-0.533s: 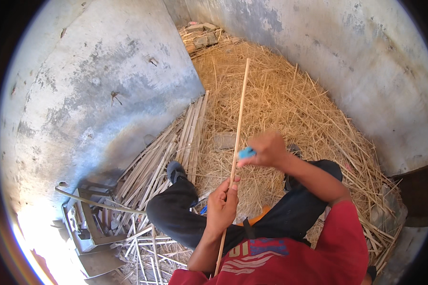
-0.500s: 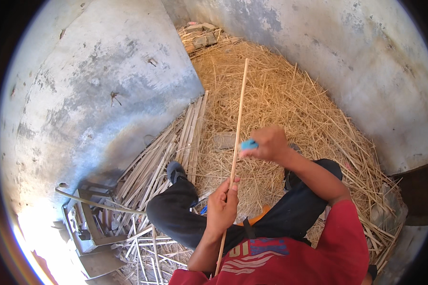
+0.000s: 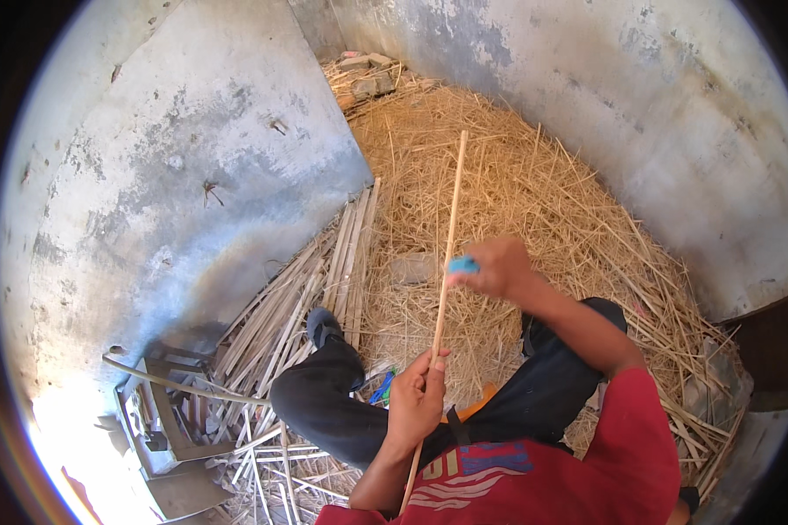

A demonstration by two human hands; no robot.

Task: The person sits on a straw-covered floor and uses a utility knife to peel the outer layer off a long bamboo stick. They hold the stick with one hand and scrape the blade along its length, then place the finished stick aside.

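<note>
A long, thin, pale wooden strip (image 3: 456, 201) slants up from beside my body, its far end over the straw. My left hand (image 3: 416, 404) is closed round its lower part, thumb pressed along it. Higher up, my right hand (image 3: 503, 267) is closed with a small blue piece (image 3: 463, 264) at its thumb and fingertips. That piece lies against or very close to the strip; its kind is not clear. Part of the right hand's grip is hidden by its own back.
Loose straw (image 3: 508, 175) covers the floor ahead. Long split strips (image 3: 276, 302) are piled at the left by a plastered wall (image 3: 210, 140). A wooden frame (image 3: 162, 411) stands at lower left. Bricks (image 3: 372, 83) lie at the back. My bent legs (image 3: 324, 402) flank the work.
The strip and my left hand have shifted slightly down toward me, and the strip's far end sits lower. My right hand stays beside the strip, with the blue piece nearer its edge.
</note>
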